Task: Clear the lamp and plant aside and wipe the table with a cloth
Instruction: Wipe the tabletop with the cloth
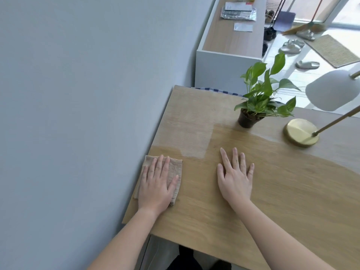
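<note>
A folded beige cloth [175, 166] lies at the left edge of the wooden table [272, 191]. My left hand [156, 184] presses flat on the cloth, fingers spread. My right hand [234, 176] rests flat on the bare tabletop a little to the right, holding nothing. A small green plant in a dark pot [246, 119] stands at the table's far side. Right of it stands a lamp with a round brass base [298, 131], a slanted brass rod and a white shade [331, 90].
A grey wall [78, 114] runs close along the table's left edge. Beyond the table stands a white cabinet [224, 61] with papers on top. Slippers, a mat [335, 49] and a broom lie on the floor at the far right.
</note>
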The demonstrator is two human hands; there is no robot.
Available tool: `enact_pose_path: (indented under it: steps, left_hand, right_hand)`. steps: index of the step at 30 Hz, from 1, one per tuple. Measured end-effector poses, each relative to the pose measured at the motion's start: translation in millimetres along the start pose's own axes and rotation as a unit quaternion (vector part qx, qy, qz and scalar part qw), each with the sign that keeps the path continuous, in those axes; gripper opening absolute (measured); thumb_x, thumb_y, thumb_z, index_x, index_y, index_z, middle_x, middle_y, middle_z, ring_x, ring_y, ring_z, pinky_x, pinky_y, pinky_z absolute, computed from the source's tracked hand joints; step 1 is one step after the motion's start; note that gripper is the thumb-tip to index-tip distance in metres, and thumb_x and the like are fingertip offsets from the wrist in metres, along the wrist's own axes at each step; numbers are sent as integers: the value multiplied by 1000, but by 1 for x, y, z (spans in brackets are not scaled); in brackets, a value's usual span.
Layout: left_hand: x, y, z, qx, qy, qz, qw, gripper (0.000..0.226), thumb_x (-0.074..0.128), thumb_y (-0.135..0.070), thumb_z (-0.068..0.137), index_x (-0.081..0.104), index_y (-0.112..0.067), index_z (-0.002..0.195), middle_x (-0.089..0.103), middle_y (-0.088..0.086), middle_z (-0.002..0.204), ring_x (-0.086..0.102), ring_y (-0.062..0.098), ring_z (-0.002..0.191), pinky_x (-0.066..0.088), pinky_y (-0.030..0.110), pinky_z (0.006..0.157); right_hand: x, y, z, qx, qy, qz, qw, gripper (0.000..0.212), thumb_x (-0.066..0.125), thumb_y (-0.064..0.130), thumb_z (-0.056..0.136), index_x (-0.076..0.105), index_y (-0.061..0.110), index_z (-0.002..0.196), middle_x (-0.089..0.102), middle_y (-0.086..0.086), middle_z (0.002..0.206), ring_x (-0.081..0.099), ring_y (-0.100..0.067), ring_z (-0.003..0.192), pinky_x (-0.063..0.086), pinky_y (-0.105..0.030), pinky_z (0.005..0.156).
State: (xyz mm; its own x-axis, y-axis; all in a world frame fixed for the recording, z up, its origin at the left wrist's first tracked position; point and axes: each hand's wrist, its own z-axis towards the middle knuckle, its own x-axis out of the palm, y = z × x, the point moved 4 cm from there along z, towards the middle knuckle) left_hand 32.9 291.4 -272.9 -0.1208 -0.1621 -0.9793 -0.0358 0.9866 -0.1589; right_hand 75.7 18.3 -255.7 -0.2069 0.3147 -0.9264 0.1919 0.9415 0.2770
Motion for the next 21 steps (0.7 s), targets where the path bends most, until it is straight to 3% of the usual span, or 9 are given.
enact_pose_path:
  steps: [14,21]
  left_hand:
    - [-32,-28,222,48,7,-31,998,70,13,-60,110,6,-30,172,3,-5,181,-4,15,166,-3,44,135]
    - [-46,-53,340,73,16,-20,997,69,15,-58,110,6,-29,172,2,-5,181,-3,15,166,-5,43,134]
  right_hand:
    - [13,2,12,20,-19,-36,999,60,17,55,110,-14,58,162,-13,10,177,-17,-16,163,-10,-52,131]
    - [17,1,16,27,-21,-43,999,62,17,58,105,-8,60,162,-9,13,177,-14,-14,164,-5,-51,133]
